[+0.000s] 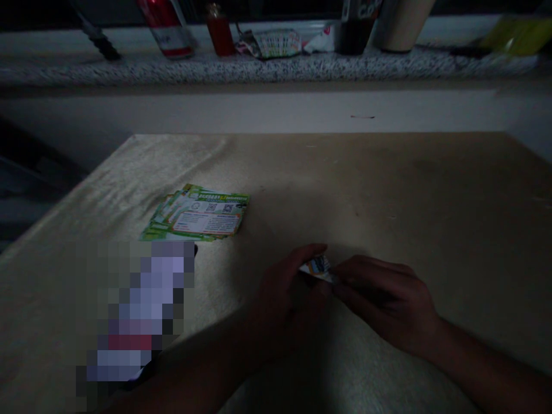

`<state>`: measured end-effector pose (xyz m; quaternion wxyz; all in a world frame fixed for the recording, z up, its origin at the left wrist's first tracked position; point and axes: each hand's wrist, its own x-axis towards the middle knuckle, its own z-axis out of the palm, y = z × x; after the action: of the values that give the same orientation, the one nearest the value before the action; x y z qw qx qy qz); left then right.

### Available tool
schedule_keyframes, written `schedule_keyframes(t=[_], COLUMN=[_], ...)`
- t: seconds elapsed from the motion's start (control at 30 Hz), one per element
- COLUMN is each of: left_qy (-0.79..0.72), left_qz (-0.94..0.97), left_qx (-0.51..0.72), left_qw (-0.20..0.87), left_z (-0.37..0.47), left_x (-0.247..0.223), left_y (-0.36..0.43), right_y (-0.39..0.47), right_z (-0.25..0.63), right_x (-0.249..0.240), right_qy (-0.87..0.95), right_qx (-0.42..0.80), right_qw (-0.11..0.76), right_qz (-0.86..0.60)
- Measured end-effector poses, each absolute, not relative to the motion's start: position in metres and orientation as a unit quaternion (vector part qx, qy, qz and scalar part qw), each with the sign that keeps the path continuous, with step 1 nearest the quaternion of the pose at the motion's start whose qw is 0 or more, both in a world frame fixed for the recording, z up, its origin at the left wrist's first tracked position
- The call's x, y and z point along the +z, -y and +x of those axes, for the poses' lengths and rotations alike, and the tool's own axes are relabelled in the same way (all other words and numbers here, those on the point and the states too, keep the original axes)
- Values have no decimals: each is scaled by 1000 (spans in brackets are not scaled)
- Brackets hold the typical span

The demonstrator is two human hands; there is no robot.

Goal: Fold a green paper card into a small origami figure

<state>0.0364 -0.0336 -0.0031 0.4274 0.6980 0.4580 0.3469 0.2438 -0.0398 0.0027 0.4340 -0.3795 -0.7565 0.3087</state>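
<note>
A small printed piece, white with blue and orange on it, sits between my two hands above the table. It may be folded paper or a little packet; the dim light does not show which. My left hand grips its left side, with the forefinger along the far edge and the thumb at the near edge. At its right end, my right hand pinches the corner with thumb and fingertips. Left of my hands lies a loose stack of green and white printed leaflets, slightly fanned.
A pixelated, elongated object lies beside my left forearm on the pale table. Behind the table, a speckled ledge bears a red can, a small red bottle, crumpled wrappers, a dark bottle and a beige cup.
</note>
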Motion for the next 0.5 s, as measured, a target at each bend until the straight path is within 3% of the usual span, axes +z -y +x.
schedule_keyframes(t=[0.5], left_qy=[-440], left_qz=[736], left_qx=[351], left_qw=[376], left_z=[35], left_x=[-6], left_y=[38], right_y=[42], right_z=[245], right_x=[2], right_qy=[751], right_qx=[323], right_qw=[430], right_qz=[-383])
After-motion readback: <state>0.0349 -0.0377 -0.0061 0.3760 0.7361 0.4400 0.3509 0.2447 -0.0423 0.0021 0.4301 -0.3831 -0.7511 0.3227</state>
